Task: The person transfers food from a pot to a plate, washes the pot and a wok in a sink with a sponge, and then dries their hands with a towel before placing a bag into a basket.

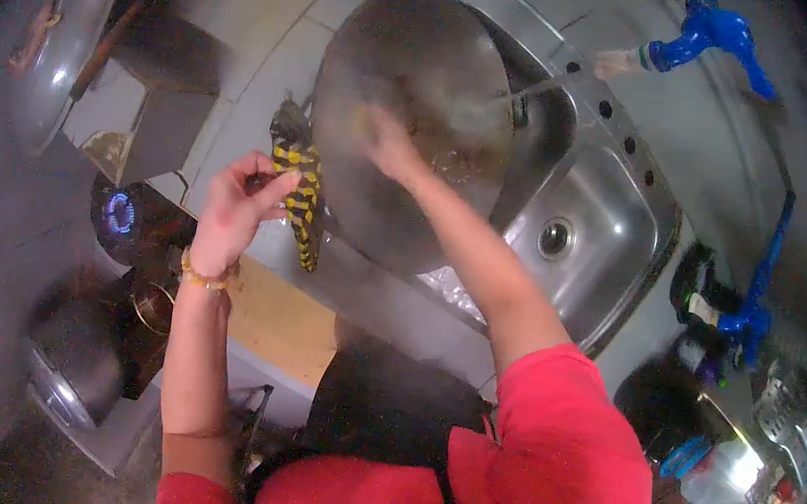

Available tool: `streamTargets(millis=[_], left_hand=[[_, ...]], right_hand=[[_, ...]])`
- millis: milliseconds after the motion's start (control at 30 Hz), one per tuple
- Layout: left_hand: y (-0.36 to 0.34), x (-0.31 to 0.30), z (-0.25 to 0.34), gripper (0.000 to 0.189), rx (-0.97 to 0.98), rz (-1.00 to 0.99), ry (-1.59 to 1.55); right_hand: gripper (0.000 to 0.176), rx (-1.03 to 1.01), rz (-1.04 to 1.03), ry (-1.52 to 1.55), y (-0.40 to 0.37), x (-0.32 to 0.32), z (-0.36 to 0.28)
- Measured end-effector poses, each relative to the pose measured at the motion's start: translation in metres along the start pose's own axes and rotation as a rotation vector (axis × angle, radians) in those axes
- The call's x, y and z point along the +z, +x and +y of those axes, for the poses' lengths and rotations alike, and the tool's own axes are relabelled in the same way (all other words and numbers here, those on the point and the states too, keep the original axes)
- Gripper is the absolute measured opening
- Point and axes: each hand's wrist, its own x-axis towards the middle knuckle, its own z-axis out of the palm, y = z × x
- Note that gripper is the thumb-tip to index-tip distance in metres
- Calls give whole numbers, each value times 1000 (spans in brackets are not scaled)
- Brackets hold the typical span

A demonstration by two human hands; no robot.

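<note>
The left hand (236,206) pinches a yellow-spotted cloth (302,214) at eight o'clock on the wet wok (429,44), the right hand (394,150) inside, grip too blurred to tell.

Left hand (236,206) in fingertip pinch

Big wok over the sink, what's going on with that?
A person in a red top has the right hand inside the wok, by a yellowish thing too blurred to name. The left hand pinches a black-and-yellow cloth by the wok's edge. The wok covers part of the steel sink, and water appears to run into it from a blue tap.
</note>
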Motion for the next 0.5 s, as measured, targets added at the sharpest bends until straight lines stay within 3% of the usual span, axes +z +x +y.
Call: streamTargets(millis=[133,167,233,267,433,500], left_hand=[[3,-1,-3,17,-7,0,29],[1,0,-2,17,1,7,23],[-1,0,3,16,-21,2,40],[-2,3,5,16,-17,19,24],[1,2,-2,15,-19,15,-32],[2,2,-4,15,0,37,-41]], right_hand=[[43,530,-354,-515,-57,-35,97],[43,530,-350,-514,-56,-25,110],[42,162,-181,-359,-48,-3,121],[41,201,-41,-108,-23,-27,15],[44,95,89,-29,11,9,10],[43,278,-389,-455,-6,-11,66]])
